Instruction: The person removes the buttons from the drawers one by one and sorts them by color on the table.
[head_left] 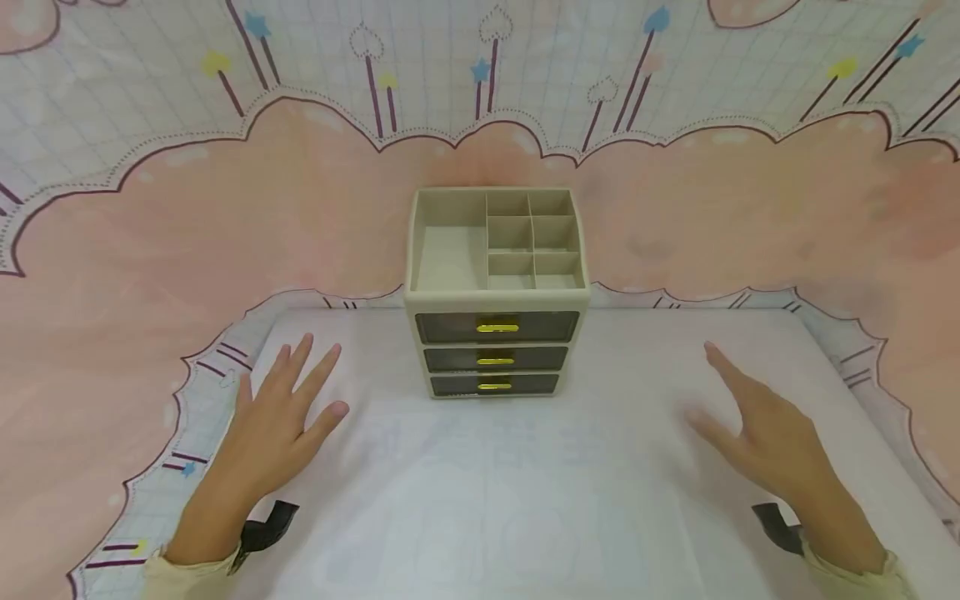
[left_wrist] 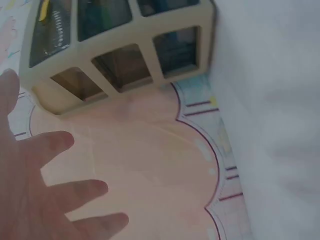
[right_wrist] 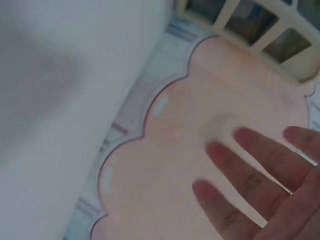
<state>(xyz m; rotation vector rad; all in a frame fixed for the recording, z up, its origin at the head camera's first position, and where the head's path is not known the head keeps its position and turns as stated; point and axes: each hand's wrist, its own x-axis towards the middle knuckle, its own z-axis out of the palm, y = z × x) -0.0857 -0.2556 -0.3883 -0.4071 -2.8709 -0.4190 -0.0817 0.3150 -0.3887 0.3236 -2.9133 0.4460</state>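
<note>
A beige desktop organizer (head_left: pixel 497 296) stands upright at the middle of the table's far side. Its top has one large compartment (head_left: pixel 453 250) and several small ones. Below them sit three dark drawers with gold handles (head_left: pixel 497 328), all pushed in. To the left of the organizer, my left hand (head_left: pixel 273 429) is held with fingers spread and nothing in it; the organizer's side (left_wrist: pixel 120 65) shows past the fingers in the left wrist view. My right hand (head_left: pixel 772 437), on the other side, has its fingers extended and holds nothing. Both hands are apart from the organizer.
A white sheet (head_left: pixel 495 500) covers the table in front of the organizer. Pink and white cloth (head_left: pixel 675 208) with candle drawings hangs behind and spreads around both sides. A black strap (head_left: pixel 268 527) is at the left wrist, another (head_left: pixel 777 527) at the right.
</note>
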